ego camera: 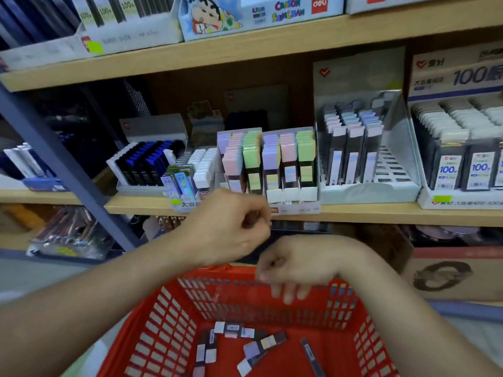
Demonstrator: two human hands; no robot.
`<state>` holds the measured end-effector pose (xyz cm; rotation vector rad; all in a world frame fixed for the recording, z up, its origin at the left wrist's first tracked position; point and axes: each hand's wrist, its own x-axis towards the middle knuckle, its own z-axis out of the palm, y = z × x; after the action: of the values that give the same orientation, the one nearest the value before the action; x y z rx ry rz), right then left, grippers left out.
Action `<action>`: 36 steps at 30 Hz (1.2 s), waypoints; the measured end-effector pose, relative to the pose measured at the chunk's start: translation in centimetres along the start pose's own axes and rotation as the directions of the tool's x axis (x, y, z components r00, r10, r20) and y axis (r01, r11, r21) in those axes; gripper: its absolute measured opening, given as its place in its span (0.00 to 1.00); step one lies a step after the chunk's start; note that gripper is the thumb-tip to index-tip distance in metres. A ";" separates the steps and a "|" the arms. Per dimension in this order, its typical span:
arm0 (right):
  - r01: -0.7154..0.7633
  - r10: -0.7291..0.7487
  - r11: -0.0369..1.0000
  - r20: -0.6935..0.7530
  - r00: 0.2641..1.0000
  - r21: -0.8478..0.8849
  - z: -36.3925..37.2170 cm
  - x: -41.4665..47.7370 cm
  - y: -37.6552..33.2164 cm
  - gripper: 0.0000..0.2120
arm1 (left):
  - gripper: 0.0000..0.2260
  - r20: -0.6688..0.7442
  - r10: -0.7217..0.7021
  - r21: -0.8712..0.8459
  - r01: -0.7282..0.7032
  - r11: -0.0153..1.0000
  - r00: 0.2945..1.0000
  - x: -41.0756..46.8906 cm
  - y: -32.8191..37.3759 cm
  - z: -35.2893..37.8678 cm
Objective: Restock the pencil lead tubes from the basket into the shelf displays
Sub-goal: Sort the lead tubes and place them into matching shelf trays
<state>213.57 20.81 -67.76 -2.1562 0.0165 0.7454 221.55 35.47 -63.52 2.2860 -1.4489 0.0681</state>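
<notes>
The wooden shelf is running right across the view, its front edge sitting just above both hands. A grey post is slanting down on the left, and a cardboard box is standing low on the right. Below, the red basket is filling the bottom of the frame, its inside open from above. On the shelf, the pastel display is standing packed, with the grey display beside it showing free slots on its right side.

The left hand is hovering just in front of the shelf edge, fingers curled tight together; whether it is pinching anything cannot be told. The right hand is hanging over the basket's far rim, fingers drooping loose and apart. The lead tubes are lying scattered flat on the basket floor, well below both hands and touching neither.
</notes>
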 end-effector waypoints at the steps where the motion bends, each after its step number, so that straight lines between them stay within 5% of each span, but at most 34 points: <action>1: -0.023 0.025 0.999 0.058 0.998 -0.032 1.1 1.2 0.4 0.13 | 0.05 0.044 -0.019 -0.015 0.019 1.000 0.999 -0.8 -0.2 0.6; 5: -0.043 0.062 0.975 0.082 0.995 -0.217 5.5 5.6 3.1 0.17 | 0.09 0.309 -0.140 0.062 0.127 0.990 0.941 -4.0 -1.7 4.2; 8: -0.039 0.053 0.966 0.050 0.997 -0.255 8.6 7.7 5.9 0.19 | 0.09 0.518 -0.286 0.197 0.213 0.957 0.806 -7.0 -4.4 7.6; 13: -0.142 0.143 0.983 -0.007 0.990 -0.113 13.2 9.3 8.9 0.18 | 0.13 0.738 -0.420 0.327 0.264 0.907 0.529 -13.9 -8.6 12.3; 16: -0.190 0.191 0.981 -0.068 0.979 0.025 15.9 10.4 11.2 0.15 | 0.24 0.783 -0.422 0.329 0.272 0.904 0.458 -17.6 -11.1 15.5; 20: -0.396 0.382 0.918 -0.204 0.901 -0.032 19.2 12.1 12.5 0.23 | 0.51 0.743 -0.462 0.205 0.493 0.846 0.484 -20.7 -14.2 20.5; 23: -0.375 0.353 0.924 -0.215 0.911 -0.075 20.8 13.7 12.2 0.34 | 0.57 0.631 -0.556 0.166 0.606 0.778 0.541 -20.6 -15.1 23.3; 30: -0.326 0.113 0.754 -0.376 0.920 -0.571 21.8 15.4 12.2 0.31 | 0.31 0.293 -0.753 0.204 0.730 0.652 0.590 -19.1 -14.3 26.3; 36: -0.309 0.109 0.785 -0.370 0.922 -0.538 22.0 17.1 12.8 0.30 | 0.26 0.261 -0.765 0.058 0.781 0.622 0.589 -18.2 -14.4 26.8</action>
<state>213.28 32.37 -96.17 -2.9025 0.2332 0.5541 220.91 45.94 -97.32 2.7369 -0.3910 -0.5600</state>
